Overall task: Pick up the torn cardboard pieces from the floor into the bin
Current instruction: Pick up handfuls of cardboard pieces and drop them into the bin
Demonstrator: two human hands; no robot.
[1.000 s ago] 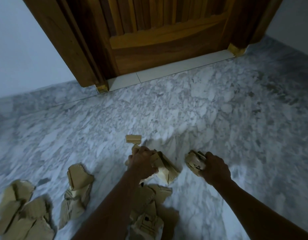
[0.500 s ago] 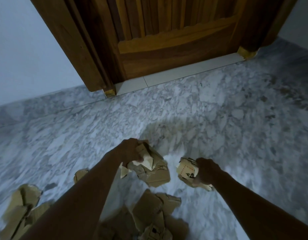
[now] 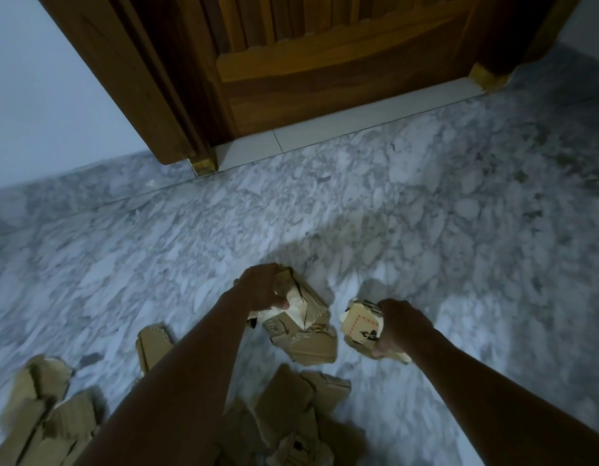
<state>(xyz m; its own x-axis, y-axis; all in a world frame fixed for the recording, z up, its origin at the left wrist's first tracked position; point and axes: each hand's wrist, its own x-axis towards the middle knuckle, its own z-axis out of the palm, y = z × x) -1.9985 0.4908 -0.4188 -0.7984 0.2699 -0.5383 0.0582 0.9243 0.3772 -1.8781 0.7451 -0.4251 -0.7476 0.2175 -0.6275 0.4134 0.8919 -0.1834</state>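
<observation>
Down at the far left, a heap of torn cardboard pieces [image 3: 39, 415] lies on the grey marble floor [image 3: 426, 213]. Near it, one flat piece [image 3: 153, 344] peeks out beside the left arm. The left hand [image 3: 261, 290] has its fingers and thumb curled tight round a big bunch of cardboard [image 3: 305, 331], which hangs down from the grip. Under both arms, close to the person, sits a middle heap [image 3: 298, 405]. To the right, the right hand [image 3: 402, 326] has its fingers wrapped round a small bunch [image 3: 360, 326] with red dashes and black print on it. A wooden door [image 3: 325, 62] stands at the back. No bin shows anywhere, so I cannot tell which way it is. Both hands look full, so I think the bunches should go to the bin next. The pieces on the floor lie behind the fingers, toward the person, and the left hand is nearer the far-left heap.
</observation>
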